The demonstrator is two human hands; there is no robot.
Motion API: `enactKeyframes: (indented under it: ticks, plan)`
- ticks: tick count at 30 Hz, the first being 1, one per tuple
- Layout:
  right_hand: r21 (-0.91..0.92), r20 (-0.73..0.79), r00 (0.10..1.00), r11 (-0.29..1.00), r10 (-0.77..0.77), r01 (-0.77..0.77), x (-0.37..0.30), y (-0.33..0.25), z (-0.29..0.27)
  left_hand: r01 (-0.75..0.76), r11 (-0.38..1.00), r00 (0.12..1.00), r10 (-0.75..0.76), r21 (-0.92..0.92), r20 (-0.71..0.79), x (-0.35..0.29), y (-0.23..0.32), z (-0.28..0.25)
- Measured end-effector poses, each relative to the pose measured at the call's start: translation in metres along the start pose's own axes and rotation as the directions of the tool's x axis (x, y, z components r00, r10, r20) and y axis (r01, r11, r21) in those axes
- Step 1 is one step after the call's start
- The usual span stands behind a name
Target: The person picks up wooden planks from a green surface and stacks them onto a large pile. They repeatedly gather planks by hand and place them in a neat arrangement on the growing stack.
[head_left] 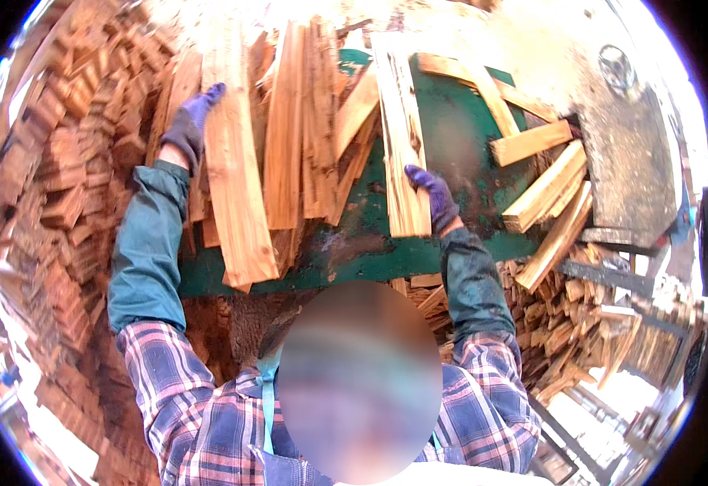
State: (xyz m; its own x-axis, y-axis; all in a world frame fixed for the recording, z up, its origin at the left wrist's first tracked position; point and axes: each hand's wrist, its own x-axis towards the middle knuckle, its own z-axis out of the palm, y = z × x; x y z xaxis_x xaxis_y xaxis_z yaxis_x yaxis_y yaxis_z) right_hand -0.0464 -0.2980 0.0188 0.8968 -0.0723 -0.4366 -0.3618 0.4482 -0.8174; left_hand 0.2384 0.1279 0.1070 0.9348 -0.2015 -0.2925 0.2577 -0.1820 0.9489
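My left hand (193,123), in a purple glove, grips the left edge of a long, pale piece of split firewood (239,174) near its far end. The near end of this piece reaches toward the front edge of the green metal table (354,249). Over to the right, my right hand (435,197), gloved alike, is closed on the near right edge of another long split piece of firewood (402,138), its thumb on top. That piece has a rough, whitish face. The fingers beneath both pieces are hidden.
Between my hands lie several split pieces of firewood (287,138). More loose pieces (550,182) lie at the table's right end, beside a worn grey metal plate (629,170). A tall wood stack (70,162) rises on the left, and a heap of split wood (552,320) sits below right.
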Motion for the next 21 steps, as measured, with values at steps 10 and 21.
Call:
enactKeyframes:
  ticks: [10, 21]
  plan:
    - [0.072, -0.372, 0.915, 0.978, -0.156, 0.196, -0.132, -0.013, 0.027, 0.578, 0.737, 0.717, -0.251, -0.352, 0.65, -0.088, -0.021, 0.349]
    - [0.578, -0.333, 0.894, 0.814, 0.299, -0.057, -0.167, 0.076, -0.055, 0.283, 0.951, 0.787, -0.153, -0.129, 0.598, -0.108, -0.1, 0.4]
